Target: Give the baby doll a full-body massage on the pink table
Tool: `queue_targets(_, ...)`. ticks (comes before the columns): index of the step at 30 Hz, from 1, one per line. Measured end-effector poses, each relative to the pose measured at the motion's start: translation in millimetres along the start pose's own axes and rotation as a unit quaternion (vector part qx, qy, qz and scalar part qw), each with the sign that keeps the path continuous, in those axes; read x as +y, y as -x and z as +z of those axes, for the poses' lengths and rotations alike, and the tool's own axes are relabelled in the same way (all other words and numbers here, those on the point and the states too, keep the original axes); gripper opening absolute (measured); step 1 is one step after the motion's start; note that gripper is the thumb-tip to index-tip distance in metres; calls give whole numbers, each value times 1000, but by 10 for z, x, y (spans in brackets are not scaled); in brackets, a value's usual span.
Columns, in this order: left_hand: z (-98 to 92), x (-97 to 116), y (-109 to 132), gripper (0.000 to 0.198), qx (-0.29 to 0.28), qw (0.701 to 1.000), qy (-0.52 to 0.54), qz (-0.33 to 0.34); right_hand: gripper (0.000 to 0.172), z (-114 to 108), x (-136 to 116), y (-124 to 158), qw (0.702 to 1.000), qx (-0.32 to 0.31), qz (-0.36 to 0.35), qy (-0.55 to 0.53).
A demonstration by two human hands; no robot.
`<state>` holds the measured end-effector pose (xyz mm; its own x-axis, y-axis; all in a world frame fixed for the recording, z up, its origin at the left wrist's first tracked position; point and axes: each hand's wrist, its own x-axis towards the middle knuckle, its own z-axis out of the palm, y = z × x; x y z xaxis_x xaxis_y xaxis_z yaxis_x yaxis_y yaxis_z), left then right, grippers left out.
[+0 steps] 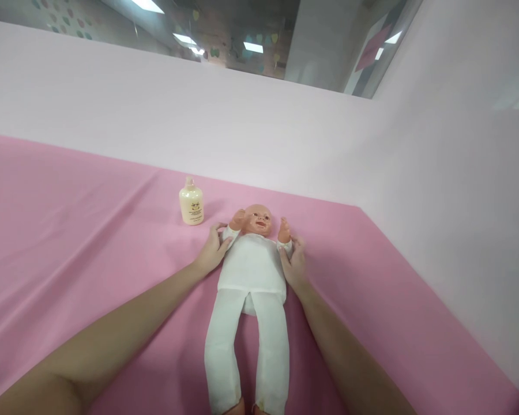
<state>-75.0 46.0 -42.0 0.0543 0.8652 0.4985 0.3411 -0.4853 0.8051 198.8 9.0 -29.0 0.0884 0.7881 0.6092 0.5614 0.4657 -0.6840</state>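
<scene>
A baby doll point(251, 271) in a white suit lies on its back on a pink sheet point(69, 230), head away from me, both arms raised. My left hand point(213, 251) grips the doll's arm on the left side at the sleeve cuff. My right hand point(294, 262) holds the other arm at its cuff, fingers wrapped round it. A small cream bottle point(191, 202) with a printed label stands upright on the sheet just beyond my left hand, not touched.
The pink sheet covers a wide flat surface that meets pale pink walls point(259, 132) behind and on the right. Above the wall, ceiling lights point(253, 47) show through glass.
</scene>
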Motion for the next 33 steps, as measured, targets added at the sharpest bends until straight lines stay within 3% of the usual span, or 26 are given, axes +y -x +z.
queue_targets(5, 4, -108, -41, 31, 49, 999, -23, -4, 40, -19, 58, -35, 998, 17, 56, 7)
queue_targets(16, -37, -89, -71, 44, -17, 988, -151, -13, 54, -29, 280, -53, 994, -31, 98, 34)
queue_targets(23, -76, -28, -81, 49, -53, 980, -189, -38, 53, -42, 228, -65, 991, -59, 123, 17)
queue_targets(27, -91, -26, -78, 50, -59, 987, -134, -61, 56, -42, 205, -63, 989, -42, 140, -30)
queue_targets(33, -61, -65, -62, 64, -30, 999, 17, -34, 73, -43, 78, -73, 986, 26, 143, -84)
